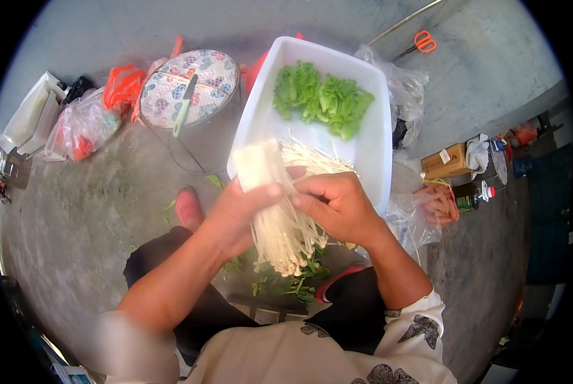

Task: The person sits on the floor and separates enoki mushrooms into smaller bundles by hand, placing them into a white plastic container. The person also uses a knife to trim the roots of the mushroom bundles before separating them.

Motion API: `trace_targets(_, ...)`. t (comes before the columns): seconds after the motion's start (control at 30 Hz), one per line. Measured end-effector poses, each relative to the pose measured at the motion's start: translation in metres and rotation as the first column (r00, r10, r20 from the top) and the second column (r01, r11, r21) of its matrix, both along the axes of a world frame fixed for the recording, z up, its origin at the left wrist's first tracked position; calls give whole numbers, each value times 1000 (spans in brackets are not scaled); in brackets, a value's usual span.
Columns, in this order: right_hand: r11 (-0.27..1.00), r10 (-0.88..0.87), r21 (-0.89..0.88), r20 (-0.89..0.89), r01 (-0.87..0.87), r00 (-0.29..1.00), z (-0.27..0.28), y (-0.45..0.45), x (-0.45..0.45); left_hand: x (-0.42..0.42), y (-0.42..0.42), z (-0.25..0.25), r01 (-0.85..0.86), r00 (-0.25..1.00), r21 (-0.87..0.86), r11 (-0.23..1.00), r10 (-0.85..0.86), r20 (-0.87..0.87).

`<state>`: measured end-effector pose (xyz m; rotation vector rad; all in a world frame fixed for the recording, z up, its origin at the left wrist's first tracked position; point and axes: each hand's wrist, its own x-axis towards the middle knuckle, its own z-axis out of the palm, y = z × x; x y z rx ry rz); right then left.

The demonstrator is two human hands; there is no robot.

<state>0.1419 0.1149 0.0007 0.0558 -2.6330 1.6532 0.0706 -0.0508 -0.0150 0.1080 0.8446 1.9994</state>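
A bundle of enoki mushrooms point(284, 235) lies in my left hand point(241, 206), its root end up and its small caps hanging toward me. The fingers and thumb of that hand wrap around the stems. My right hand point(341, 206) touches the right side of the bundle with thumb and forefinger close together; whether stems are pinched there is unclear. Just beyond both hands stands a white plastic tub point(385, 158). Inside it are green lettuce leaves point(322, 96) at the far end and loose enoki mushrooms point(315, 156) at the near end, partly hidden by my hands.
A knife point(185, 105) lies on a round patterned stool point(214, 67) to the left. Orange-handled scissors point(423, 42) are at the upper right. Plastic bags point(87, 115) flank the tub's surroundings. Leafy greens point(291, 283) lie between my feet. A bottle point(469, 196) stands right.
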Motion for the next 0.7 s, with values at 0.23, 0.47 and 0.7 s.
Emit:
trace_targets(0.23, 841, 25, 508, -379, 186, 925, 14, 19, -2, 4, -1, 3, -2, 1000, -210, 978, 6, 15)
trace_targets(0.47, 846, -337, 333, -273, 417, 901, 4, 50, -2, 3, -5, -1, -130, 991, -227, 965, 134, 0)
trace_targets(0.7, 981, -196, -13, -76, 196, 978, -2, 6, 0, 4, 13, 2, -244, 970, -170, 955, 241, -40)
